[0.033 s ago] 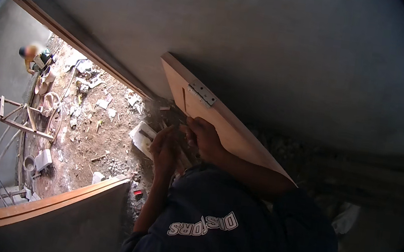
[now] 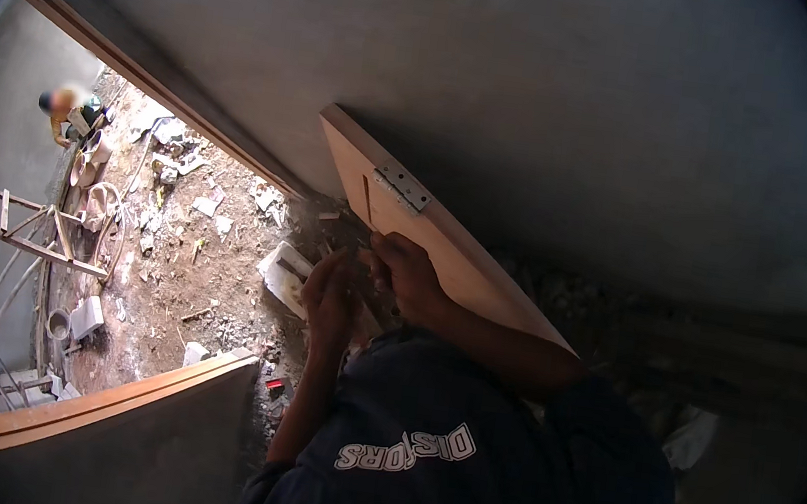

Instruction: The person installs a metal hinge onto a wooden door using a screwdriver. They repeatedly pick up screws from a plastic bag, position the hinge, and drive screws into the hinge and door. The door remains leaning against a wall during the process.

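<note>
A light wooden door [image 2: 477, 271] leans at a slant against the grey wall, with a metal hinge [image 2: 401, 189] on its edge. My right hand [image 2: 408, 273] is closed with bent fingers in front of the door's face, below the hinge. Just to its left, my left hand [image 2: 330, 295] is also closed, its fingers curled toward the right hand. Whatever lies between the fingers is too small and dark to make out. Shadow hides part of both hands.
Wooden frame pieces [image 2: 118, 401] edge the doorway opening. Beyond are rubble-strewn ground [image 2: 179, 275], a wooden truss-like structure [image 2: 19, 225], a bucket [image 2: 59, 325] and another person [image 2: 73, 114] crouching by the far wall. A pale block [image 2: 282, 278] lies near my left hand.
</note>
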Available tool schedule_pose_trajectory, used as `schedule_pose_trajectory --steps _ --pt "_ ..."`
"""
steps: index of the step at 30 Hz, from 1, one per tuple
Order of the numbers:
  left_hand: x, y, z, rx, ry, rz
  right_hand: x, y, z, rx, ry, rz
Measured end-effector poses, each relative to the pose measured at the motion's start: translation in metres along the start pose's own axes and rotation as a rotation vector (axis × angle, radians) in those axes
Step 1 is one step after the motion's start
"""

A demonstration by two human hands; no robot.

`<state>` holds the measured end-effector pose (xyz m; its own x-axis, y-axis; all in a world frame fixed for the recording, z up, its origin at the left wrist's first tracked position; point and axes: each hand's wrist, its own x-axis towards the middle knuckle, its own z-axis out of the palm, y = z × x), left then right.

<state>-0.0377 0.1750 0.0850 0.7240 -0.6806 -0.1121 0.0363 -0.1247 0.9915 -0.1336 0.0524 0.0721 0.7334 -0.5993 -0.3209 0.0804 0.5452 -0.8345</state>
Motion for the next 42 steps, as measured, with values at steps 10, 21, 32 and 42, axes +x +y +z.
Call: schedule_pose_trajectory --steps 10,21,32,42 --pt "0.015 0.007 0.044 -0.273 -0.030 -0.142 0.000 -0.021 -0.010 -0.335 -0.037 -0.208" --pt "0.044 0.013 0.060 -0.237 0.252 -0.101 -0.013 -0.032 -0.021 -0.675 -0.131 -0.053" --pt "0.049 0.030 0.079 -0.208 -0.223 -0.044 -0.005 -0.063 -0.044 -0.595 -0.220 0.074" --pt "0.061 0.019 0.066 -0.296 -0.244 -0.028 0.006 -0.042 -0.073 -0.344 -0.226 0.002"
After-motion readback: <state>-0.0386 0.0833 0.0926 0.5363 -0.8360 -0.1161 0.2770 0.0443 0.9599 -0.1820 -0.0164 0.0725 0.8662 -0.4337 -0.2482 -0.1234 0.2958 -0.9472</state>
